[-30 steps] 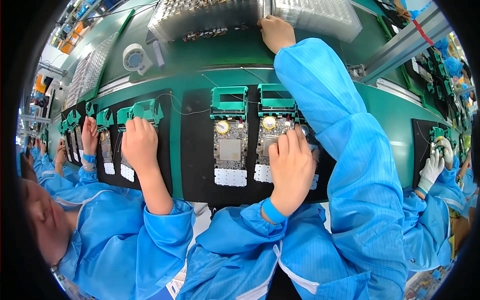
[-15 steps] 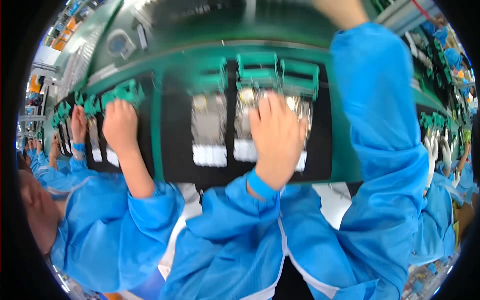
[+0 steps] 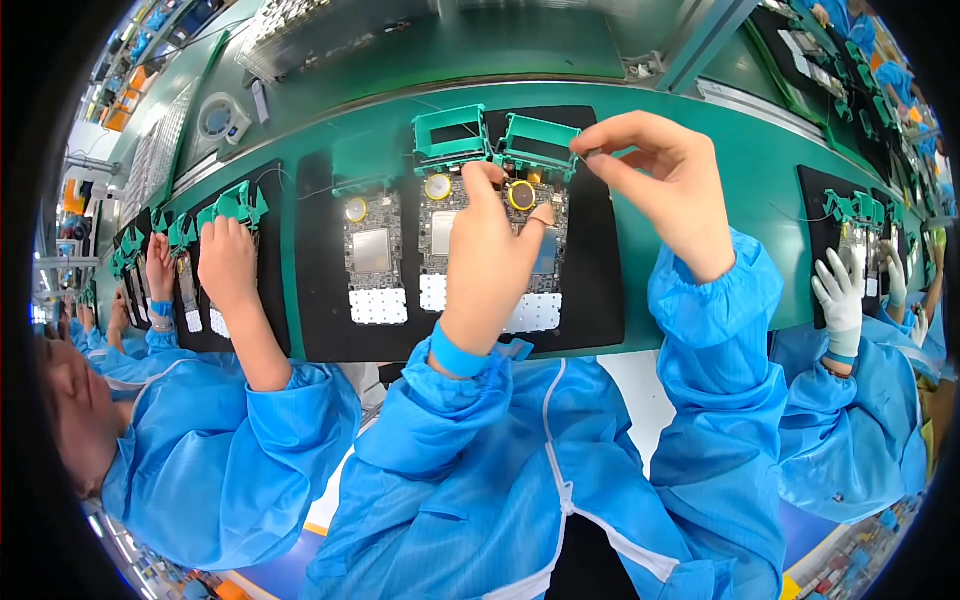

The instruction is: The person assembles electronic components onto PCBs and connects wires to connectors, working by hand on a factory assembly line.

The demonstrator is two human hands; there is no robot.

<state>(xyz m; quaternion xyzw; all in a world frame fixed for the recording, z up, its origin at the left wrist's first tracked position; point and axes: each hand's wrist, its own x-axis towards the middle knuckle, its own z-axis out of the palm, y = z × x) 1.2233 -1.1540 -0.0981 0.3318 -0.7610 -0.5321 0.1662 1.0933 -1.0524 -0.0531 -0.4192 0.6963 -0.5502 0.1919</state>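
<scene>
My left hand [image 3: 487,265] lies over the middle circuit board [image 3: 440,233] and the right circuit board [image 3: 545,258], its thumb spread from its fingers. The thumb rests on the right board beside a round yellow-ringed part [image 3: 522,195]; the fingertips reach the board tops. At upper right, my right hand [image 3: 665,180] pinches a small dark piece [image 3: 594,154] between thumb and forefinger, beside the right green plastic frame [image 3: 540,143]. Another green frame [image 3: 449,134] stands above the middle board. A third board [image 3: 372,250] lies at left, with a white patterned lower end.
The boards lie on a black mat [image 3: 322,300] on a green bench [image 3: 735,150]. A metal post [image 3: 705,45] rises behind. Co-workers sit close on both sides: a bare hand [image 3: 228,265] at left, a white-gloved hand [image 3: 838,300] at right. A round white object [image 3: 222,118] stands at back left.
My right hand has come down from the far upper right to the right green frame, now pinching a small dark piece. My left hand stays over the boards, its thumb more spread. The view has shifted.
</scene>
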